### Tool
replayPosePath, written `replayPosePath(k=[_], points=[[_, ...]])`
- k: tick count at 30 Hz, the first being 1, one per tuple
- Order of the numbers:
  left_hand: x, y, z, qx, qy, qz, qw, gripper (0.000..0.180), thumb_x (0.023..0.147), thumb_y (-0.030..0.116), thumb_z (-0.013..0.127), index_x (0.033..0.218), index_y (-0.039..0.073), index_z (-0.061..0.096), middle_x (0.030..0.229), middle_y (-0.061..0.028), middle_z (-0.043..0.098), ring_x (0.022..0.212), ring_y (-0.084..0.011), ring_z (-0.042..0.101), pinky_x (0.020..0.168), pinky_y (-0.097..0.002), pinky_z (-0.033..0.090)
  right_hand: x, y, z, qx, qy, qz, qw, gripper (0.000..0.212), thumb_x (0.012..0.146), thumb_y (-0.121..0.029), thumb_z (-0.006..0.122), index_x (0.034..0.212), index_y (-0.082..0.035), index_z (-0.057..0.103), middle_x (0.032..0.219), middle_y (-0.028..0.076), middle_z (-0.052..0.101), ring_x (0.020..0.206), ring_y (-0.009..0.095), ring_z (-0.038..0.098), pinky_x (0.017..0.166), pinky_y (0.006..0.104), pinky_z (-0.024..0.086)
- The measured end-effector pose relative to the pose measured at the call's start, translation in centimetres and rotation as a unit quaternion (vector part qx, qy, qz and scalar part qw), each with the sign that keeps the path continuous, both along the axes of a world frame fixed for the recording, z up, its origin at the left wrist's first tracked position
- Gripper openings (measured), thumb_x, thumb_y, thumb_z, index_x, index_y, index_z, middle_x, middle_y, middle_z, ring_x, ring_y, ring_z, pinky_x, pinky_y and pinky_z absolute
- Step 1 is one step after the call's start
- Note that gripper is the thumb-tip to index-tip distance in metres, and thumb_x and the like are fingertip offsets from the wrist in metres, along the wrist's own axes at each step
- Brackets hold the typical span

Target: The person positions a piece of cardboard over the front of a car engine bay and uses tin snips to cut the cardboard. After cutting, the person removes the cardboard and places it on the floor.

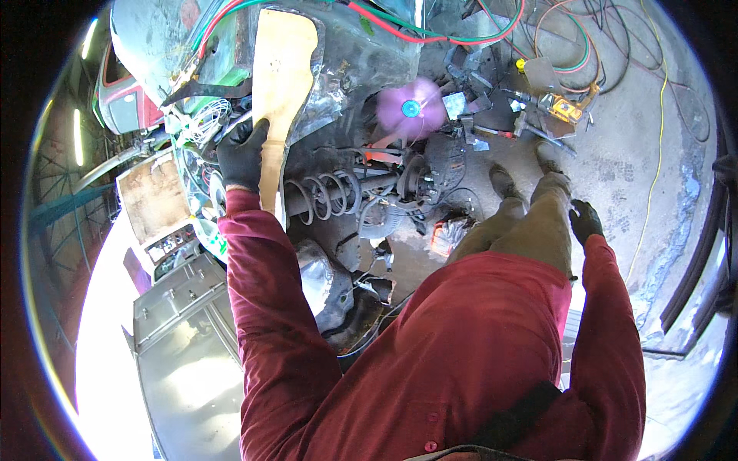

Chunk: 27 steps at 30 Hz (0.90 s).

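Observation:
My left hand (242, 154), in a black glove, grips the lower part of a pale tan cardboard-like panel (283, 73) held against the inside of a car's wheel arch. Just right of that hand sit a coil spring and strut (327, 196) with the exposed hub (415, 180). My right hand (586, 221), also gloved in black, hangs by my right thigh, fingers loosely curled and holding nothing. A dark red sleeve covers each arm.
A purple disc with a blue centre (410, 109) lies on the concrete floor. Red and green hoses (461, 34), a yellow cable (657, 115) and a yellow tool (567, 109) lie beyond. A grey metal cabinet (184, 338) stands at left.

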<state>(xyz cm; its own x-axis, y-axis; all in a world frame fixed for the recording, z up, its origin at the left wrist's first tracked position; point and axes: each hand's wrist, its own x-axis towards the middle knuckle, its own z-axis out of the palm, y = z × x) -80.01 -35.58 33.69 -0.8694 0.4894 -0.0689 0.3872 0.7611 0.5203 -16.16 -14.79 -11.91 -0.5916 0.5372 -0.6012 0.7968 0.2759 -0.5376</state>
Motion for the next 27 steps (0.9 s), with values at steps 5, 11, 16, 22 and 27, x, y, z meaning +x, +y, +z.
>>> replayPosePath(k=[5,11,16,22,27], points=[[0.0,1.3,0.5,-0.028,-0.016,-0.008,0.999,0.012,0.093,0.021,0.079,0.091,0.009,0.077,0.071,0.0102,0.059,0.059,-0.0012,0.042,0.054,-0.0233,0.031,2.7,-2.5,-0.6,-0.043,-0.043,-0.065,0.996,0.042,0.097,-0.03,0.063,0.133,-0.009,0.066,0.129,0.021,0.067,0.122,0.038,0.062,0.107,0.0471,0.049],[-1.4,4.5,0.3,-0.052,-0.022,-0.017,0.998,0.015,0.095,0.022,0.078,0.103,0.01,0.077,0.071,0.0122,0.056,0.058,-0.0006,0.039,0.055,-0.0225,0.03,1.2,-3.6,-1.1,-0.031,-0.019,-0.077,0.996,0.042,0.097,-0.034,0.063,0.132,-0.01,0.066,0.125,0.021,0.068,0.115,0.04,0.066,0.1,0.0485,0.052],[-2.6,5.0,0.2,-0.03,-0.016,-0.053,0.998,0.011,0.097,0.023,0.077,0.097,0.012,0.077,0.068,0.0131,0.051,0.058,-0.0008,0.037,0.054,-0.0226,0.027,0.4,-3.0,-0.9,-0.047,0.008,-0.114,0.992,0.042,0.097,-0.035,0.064,0.132,-0.011,0.066,0.125,0.021,0.068,0.116,0.039,0.065,0.102,0.0478,0.051],[-2.4,5.1,-0.2,-0.035,-0.014,-0.039,0.999,0.012,0.097,0.022,0.076,0.088,0.013,0.075,0.066,0.0135,0.05,0.056,-0.0005,0.036,0.052,-0.0232,0.027,1.3,-1.3,0.1,-0.065,-0.037,-0.109,0.991,0.044,0.097,-0.033,0.063,0.134,-0.011,0.065,0.128,0.02,0.068,0.12,0.038,0.064,0.105,0.0461,0.05],[-1.6,5.5,-0.1,-0.035,-0.019,-0.01,0.999,0.013,0.096,0.021,0.077,0.087,0.012,0.076,0.064,0.0131,0.052,0.054,-0.0004,0.037,0.052,-0.0233,0.027,2.3,-0.7,0.3,-0.058,-0.047,-0.09,0.993,0.045,0.097,-0.033,0.063,0.135,-0.01,0.065,0.13,0.02,0.068,0.122,0.037,0.063,0.107,0.046,0.049]])
